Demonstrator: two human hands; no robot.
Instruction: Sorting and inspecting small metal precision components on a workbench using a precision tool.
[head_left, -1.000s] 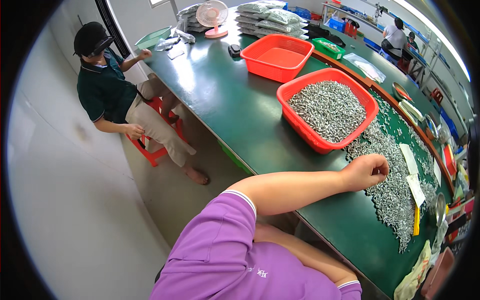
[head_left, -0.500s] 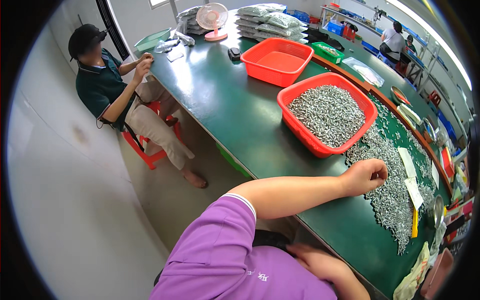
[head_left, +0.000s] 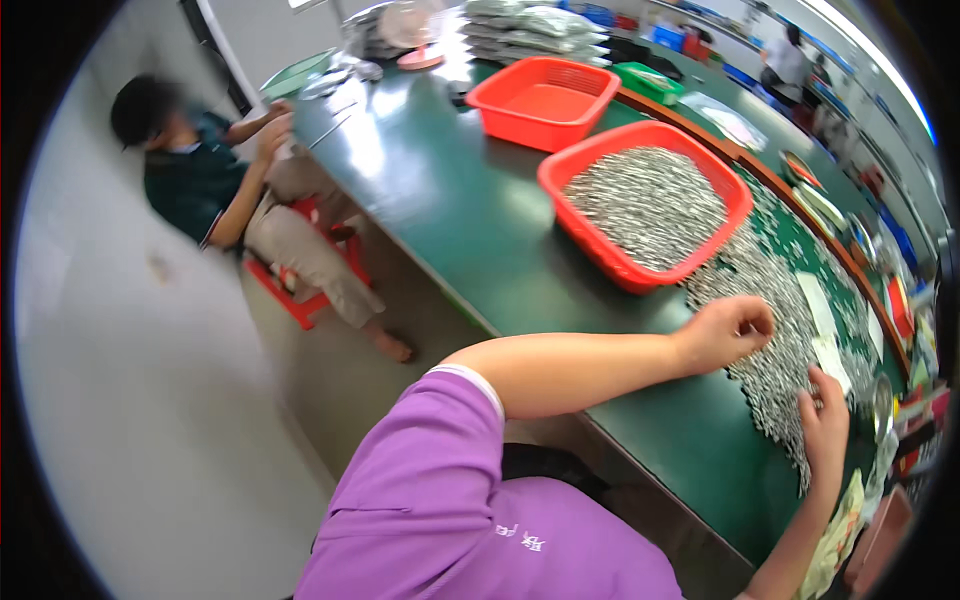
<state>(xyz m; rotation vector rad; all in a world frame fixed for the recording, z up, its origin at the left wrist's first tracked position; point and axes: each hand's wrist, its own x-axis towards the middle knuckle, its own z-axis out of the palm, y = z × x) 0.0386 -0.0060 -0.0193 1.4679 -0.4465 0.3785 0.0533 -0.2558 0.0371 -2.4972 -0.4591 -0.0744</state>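
Note:
My left hand (head_left: 728,334) is over the near edge of a spread heap of small silvery metal parts (head_left: 772,385). Its thumb and fingers curl together in a pinch, and whatever may be between them is too small to make out. At the heap's right side, my right hand (head_left: 826,425) is raised with thumb and fingers apart, and nothing shows in it. A pale paper slip (head_left: 817,303) lies on the parts beyond my hands, and a second slip (head_left: 831,364) is close to my right fingertips. Past my left hand stands a red plastic basket (head_left: 612,268) filled with the same parts.
Farther along the green table (head_left: 420,190) are an unfilled red basket (head_left: 540,100), stacked bags (head_left: 540,35) and a pink fan (head_left: 420,58). A wooden strip (head_left: 735,152) borders the parts. At left, another person (head_left: 225,190) sits on a red stool (head_left: 300,300).
My right hand has come up from beside my body to the heap's right side, its fingers parting. My left hand stays pinched over the parts. The whole view has shifted and blurred slightly.

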